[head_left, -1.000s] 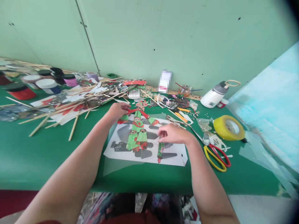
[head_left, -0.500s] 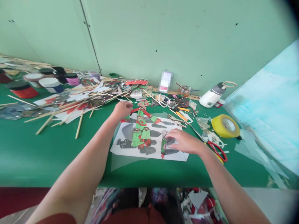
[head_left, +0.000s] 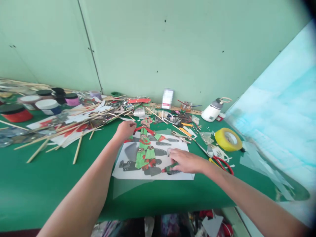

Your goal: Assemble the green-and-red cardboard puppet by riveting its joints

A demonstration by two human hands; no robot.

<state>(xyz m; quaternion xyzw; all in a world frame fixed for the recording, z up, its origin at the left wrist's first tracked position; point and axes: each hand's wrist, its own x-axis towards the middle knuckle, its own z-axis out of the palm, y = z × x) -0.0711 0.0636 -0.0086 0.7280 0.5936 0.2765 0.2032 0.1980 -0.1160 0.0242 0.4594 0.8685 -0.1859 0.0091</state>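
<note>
A flat jointed figure (head_left: 144, 144), painted green and red, lies on a white printed sheet (head_left: 153, 176) with grey shapes. My left hand (head_left: 126, 129) is at the figure's upper left, by its red arm (head_left: 138, 128). The fingers there are curled together, and whatever lies between them is hidden. Over the sheet's right side, my right hand (head_left: 185, 160) has its fingers on a small green piece with a red tip (head_left: 168, 169), partly covered by the hand. That piece lies sideways, tip pointing left.
Wooden sticks (head_left: 61, 131) and paint jars (head_left: 48, 107) crowd the left. Red-handled scissors (head_left: 222, 163), pliers (head_left: 182, 135) and yellow tape (head_left: 228, 140) lie on the right. A white bottle (head_left: 212, 109) stands near the wall, beyond the green table (head_left: 74, 184).
The small green piece has turned from upright to sideways under my right hand's fingers. My left hand stays by the figure's red arm. The camera view has tilted up.
</note>
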